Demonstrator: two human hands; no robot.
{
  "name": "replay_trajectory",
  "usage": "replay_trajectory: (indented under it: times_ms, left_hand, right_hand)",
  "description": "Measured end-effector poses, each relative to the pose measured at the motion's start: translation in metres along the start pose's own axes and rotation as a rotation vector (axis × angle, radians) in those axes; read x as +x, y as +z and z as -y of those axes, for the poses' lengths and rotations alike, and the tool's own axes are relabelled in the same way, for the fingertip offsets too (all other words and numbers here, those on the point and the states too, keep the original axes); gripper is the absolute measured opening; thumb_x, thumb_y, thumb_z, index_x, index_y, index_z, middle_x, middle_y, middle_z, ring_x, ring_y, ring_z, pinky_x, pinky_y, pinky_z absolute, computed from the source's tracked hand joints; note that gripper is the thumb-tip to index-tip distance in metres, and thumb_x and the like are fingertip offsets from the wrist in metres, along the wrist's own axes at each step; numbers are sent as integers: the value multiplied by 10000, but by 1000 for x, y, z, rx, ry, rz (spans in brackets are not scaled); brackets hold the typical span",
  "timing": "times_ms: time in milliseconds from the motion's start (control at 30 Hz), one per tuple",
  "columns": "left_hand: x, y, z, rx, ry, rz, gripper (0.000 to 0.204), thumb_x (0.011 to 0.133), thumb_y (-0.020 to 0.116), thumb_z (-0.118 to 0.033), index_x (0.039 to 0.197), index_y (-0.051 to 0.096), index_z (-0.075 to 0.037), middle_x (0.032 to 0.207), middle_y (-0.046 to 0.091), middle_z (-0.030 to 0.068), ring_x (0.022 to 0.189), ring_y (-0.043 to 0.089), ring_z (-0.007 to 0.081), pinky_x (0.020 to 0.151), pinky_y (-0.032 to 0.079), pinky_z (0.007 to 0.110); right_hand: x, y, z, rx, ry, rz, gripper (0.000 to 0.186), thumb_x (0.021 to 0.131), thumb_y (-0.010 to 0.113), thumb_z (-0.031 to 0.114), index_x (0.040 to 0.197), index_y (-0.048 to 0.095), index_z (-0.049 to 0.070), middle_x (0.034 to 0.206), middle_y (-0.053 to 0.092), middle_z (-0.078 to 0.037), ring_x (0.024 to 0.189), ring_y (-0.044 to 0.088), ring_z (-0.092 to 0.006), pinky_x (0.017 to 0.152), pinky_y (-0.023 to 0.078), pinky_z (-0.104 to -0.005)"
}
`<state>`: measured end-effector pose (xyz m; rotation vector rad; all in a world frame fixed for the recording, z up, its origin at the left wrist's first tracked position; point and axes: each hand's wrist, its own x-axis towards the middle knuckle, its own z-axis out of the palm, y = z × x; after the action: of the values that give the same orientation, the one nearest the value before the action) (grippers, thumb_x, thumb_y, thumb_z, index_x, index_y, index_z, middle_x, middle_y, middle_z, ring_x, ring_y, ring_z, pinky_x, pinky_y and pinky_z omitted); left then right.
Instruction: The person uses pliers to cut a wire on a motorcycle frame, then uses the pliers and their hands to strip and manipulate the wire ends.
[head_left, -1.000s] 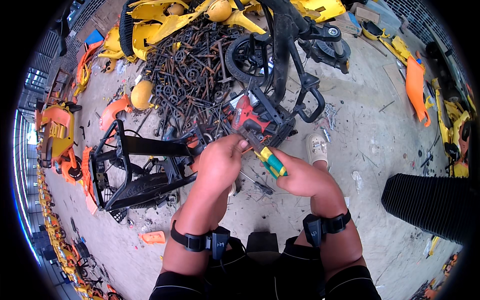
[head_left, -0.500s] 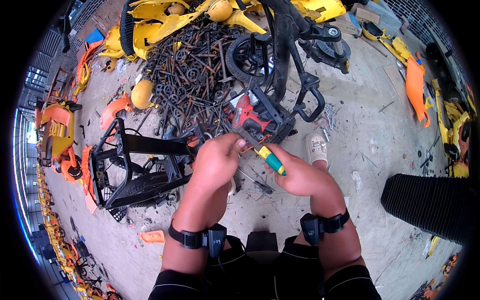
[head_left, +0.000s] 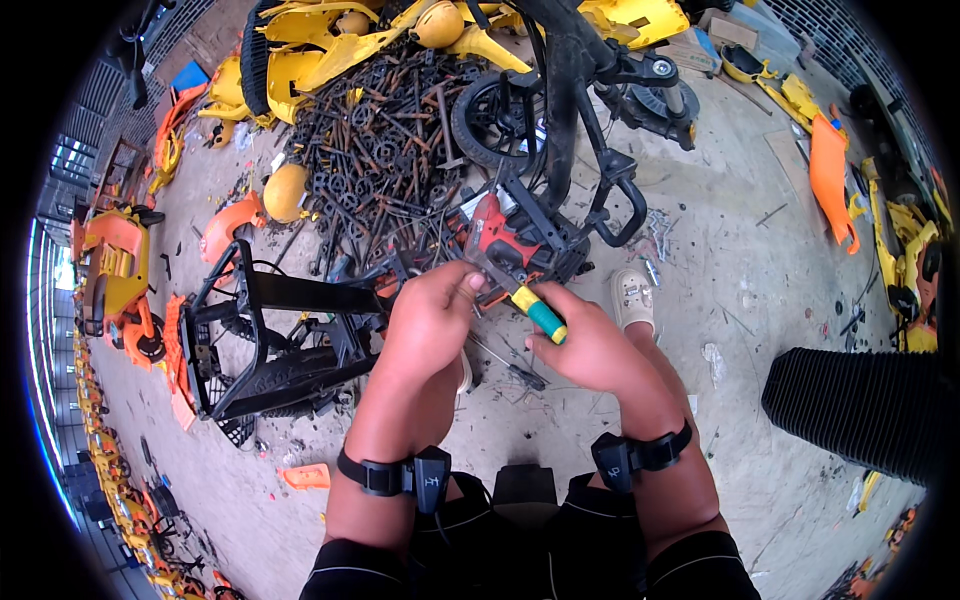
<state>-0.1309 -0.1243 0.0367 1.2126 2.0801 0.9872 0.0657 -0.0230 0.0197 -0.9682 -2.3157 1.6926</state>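
Observation:
In front of me, my right hand (head_left: 580,335) is wrapped round pliers with a yellow and green handle (head_left: 540,314). Their metal head points up and left toward my other hand. My left hand (head_left: 435,310) is closed, thumb pressed to the fingers near the pliers' head; whatever it pinches is too small or hidden to make out. Just beyond both hands, a red and black cordless power tool (head_left: 497,235) lies on the black scooter frame (head_left: 570,130). Thin cables run around it, partly covered by my hands.
A heap of rusty metal parts (head_left: 380,160) lies ahead, with yellow body panels (head_left: 330,50) behind it. On the left stands a black metal frame (head_left: 310,293); an orange panel (head_left: 830,170) and a black ribbed object (head_left: 850,410) are on the right. A screwdriver-like tool (head_left: 520,372) lies on the floor.
The pliers' handle has shifted slightly up and left, and my right thumb now shows below it. My left hand stays closed in nearly the same place.

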Motion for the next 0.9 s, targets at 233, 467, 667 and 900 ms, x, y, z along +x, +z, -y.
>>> replay_trajectory:
  times_ms: [233, 467, 667, 900]
  left_hand:
    - [1, 0, -9, 20, 1, -26, 211, 1004, 610, -210, 1050, 680, -16, 838, 673, 220, 758, 655, 394, 699, 512, 422]
    - [2, 2, -16, 55, -31, -9, 198, 1015, 593, -189, 1012, 677, -9, 801, 663, 169, 727, 616, 317, 684, 499, 392]
    - [-12, 6, -14, -69, -40, 40, 224, 1049, 570, -177, 990, 676, 11, 753, 619, 40, 694, 538, 104, 653, 461, 285]
    - [-1, 12, -19, -247, -49, 31, 217, 1066, 551, -174, 1034, 675, 1, 741, 568, -7, 694, 509, 64, 629, 435, 247]
  right_hand:
    - [2, 11, -4, -20, -16, -153, 515, 872, 712, 110, 1349, 524, 65, 1076, 685, -230, 1015, 663, -432, 846, 523, -423]
    - [5, 30, -11, 12, 7, -278, 467, 891, 674, 97, 1336, 533, 71, 1052, 679, -185, 920, 688, -348, 808, 525, -391]
    - [16, -27, -25, 698, 117, -489, 429, 900, 647, 58, 1313, 532, 38, 916, 621, -35, 795, 589, -98, 695, 466, -280]
    - [9, -13, -37, 549, 182, -157, 398, 964, 637, 117, 1341, 543, 31, 1169, 710, -52, 836, 620, -123, 694, 484, -287]
